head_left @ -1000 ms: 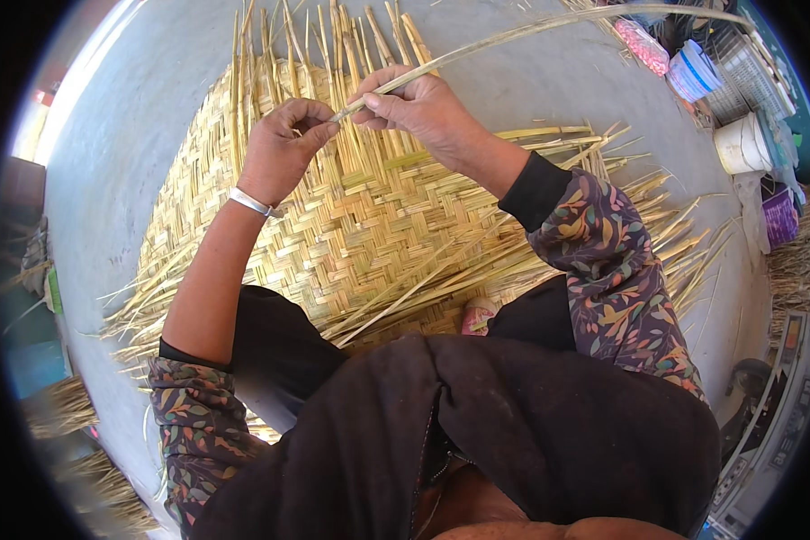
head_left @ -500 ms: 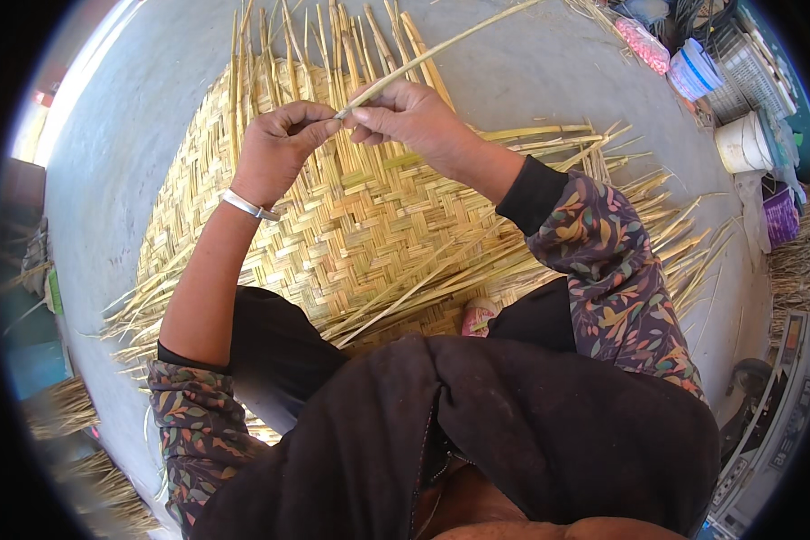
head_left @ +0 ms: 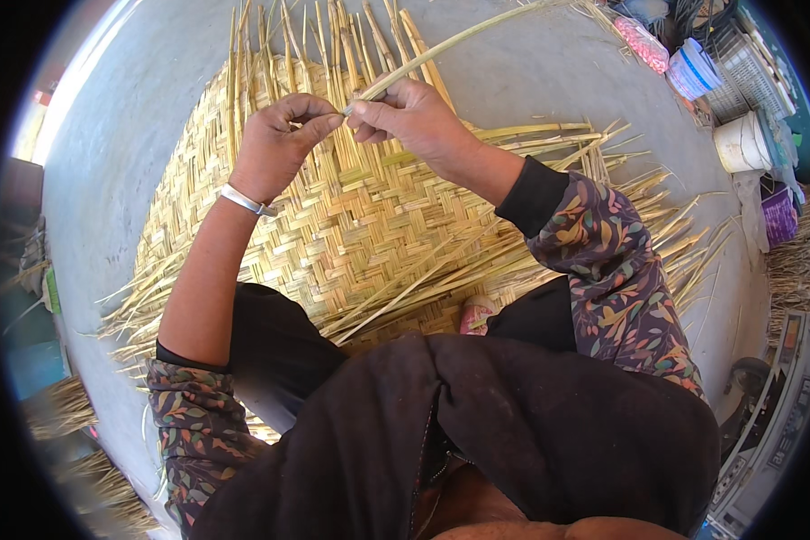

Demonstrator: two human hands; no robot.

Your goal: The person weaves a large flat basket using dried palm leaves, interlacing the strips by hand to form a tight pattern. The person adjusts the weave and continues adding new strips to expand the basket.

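Note:
A half-woven straw mat [head_left: 351, 225] lies on the grey concrete floor [head_left: 531, 81], with loose strip ends sticking out at its far edge and right side. Above its far part, my left hand [head_left: 274, 148] and my right hand [head_left: 414, 117] meet fingertip to fingertip. Both pinch the near end of one long pale reed strip [head_left: 459, 38], which runs up and to the right over the floor. A silver bangle [head_left: 247, 200] circles my left wrist.
At the far right stand a white bucket [head_left: 742, 142], a blue-and-white tub [head_left: 693, 70], a wire basket [head_left: 751, 63] and a purple container [head_left: 780, 214]. A pink sandal [head_left: 477, 315] shows by my knee. Bundles of straw [head_left: 58, 409] lie at the left.
Both hands have stayed together over the mat's far part. The long strip has swung lower and now lies straighter toward the upper right.

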